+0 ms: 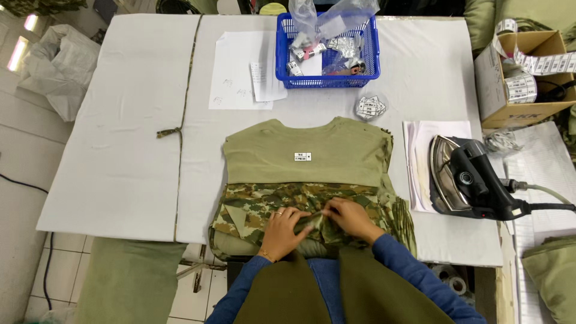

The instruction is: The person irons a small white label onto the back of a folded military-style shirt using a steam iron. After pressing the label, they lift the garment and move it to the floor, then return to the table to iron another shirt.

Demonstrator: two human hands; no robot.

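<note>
My left hand (283, 231) and my right hand (352, 218) meet at six o'clock on the white padded table (114, 150), each pinching a fold of the camouflage-patterned cloth (264, 207) that forms the lower half of the olive-green folded shirt (306, 150); my fingers curl narrow and tight around that fabric, though how much of it lies inside each fist is hidden under my knuckles. The shirt's hem and the stack below it are cut off by my arms and the table edge. A small white label (302, 156) sits on the olive part, at twelve o'clock from my hands, too small to make out. Further at twelve o'clock stands a blue plastic mesh basket (282, 60) holding clear plastic bags and small white tags, their details blurred. At three o'clock a black steam iron (474, 177) lies on its side on white paper. At one o'clock an open cardboard box (489, 90) holds rolls of white label tape, partly cropped by the frame.
</note>
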